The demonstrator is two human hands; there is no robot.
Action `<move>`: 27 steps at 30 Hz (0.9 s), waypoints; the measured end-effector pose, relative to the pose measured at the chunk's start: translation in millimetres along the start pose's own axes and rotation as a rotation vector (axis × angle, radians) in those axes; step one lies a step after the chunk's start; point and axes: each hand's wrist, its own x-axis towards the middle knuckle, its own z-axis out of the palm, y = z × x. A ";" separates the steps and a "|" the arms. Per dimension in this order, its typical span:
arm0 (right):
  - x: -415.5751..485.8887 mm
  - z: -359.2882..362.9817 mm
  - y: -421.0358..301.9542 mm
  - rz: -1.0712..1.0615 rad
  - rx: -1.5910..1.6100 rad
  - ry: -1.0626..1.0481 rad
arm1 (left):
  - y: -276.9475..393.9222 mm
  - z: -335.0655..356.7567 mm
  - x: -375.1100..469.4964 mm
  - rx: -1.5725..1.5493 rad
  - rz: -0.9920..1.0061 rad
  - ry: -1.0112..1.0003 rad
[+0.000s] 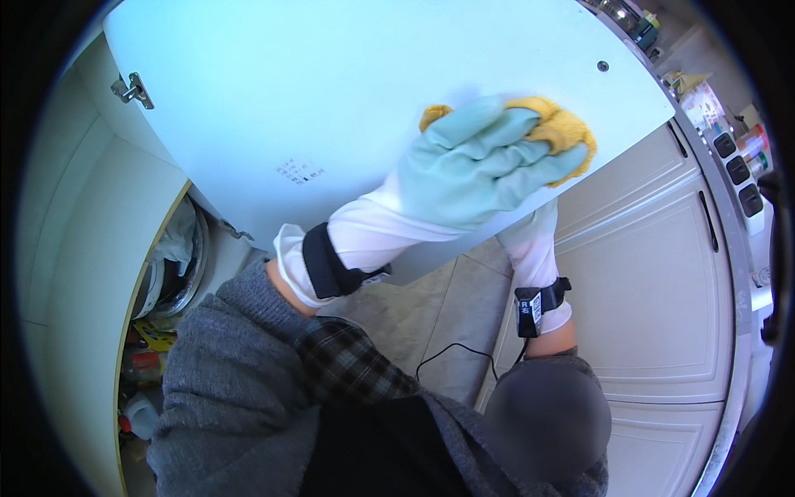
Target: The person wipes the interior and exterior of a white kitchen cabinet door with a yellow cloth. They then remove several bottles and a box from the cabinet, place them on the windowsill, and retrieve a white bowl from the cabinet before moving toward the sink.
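My left hand (478,164), in a pale green rubber glove with a white cuff, presses a yellow cloth (562,130) against the inner face of a white cabinet door (298,74). Folds of the cloth show between and beyond the gloved fingers. My right hand (528,230) wears a similar glove and is at the door's lower right edge. Its fingers are hidden behind the door, so their grip does not show. A metal hinge (133,91) is fixed at the door's left side, and a small printed patch (300,170) marks its surface.
At left, a cabinet (140,292) holds pans, a plastic bag and bottles. Panelled cabinet fronts (640,279) with black handles line the right under a grey countertop (742,323). A power strip (738,169) and jars stand there. A black cable (456,345) hangs above the tiled floor (416,298).
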 end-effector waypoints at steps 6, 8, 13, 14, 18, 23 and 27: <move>2.2 -15.0 1.1 -0.146 -0.729 0.043 | 16.1 -14.2 -51.1 0.476 0.688 -0.447; 6.1 -20.9 4.5 -0.169 -0.555 -0.138 | 14.5 -12.5 -52.3 0.438 0.551 -0.297; 8.7 -27.3 10.6 0.218 0.640 -0.263 | 0.8 -9.4 12.9 -0.034 -0.030 -0.046; 8.2 -25.4 10.6 0.189 0.607 -0.274 | -3.6 -12.1 17.4 -0.018 0.029 -0.043; 2.8 -6.8 5.7 0.036 -0.107 0.172 | -12.6 -34.6 -28.1 0.013 0.419 -0.547; 2.7 13.7 1.4 0.086 -0.014 0.203 | -9.1 -27.9 -113.9 -0.655 0.011 -0.701; 6.6 2.3 6.7 -0.030 -0.037 0.213 | 0.6 -14.9 -118.6 0.124 0.373 -0.591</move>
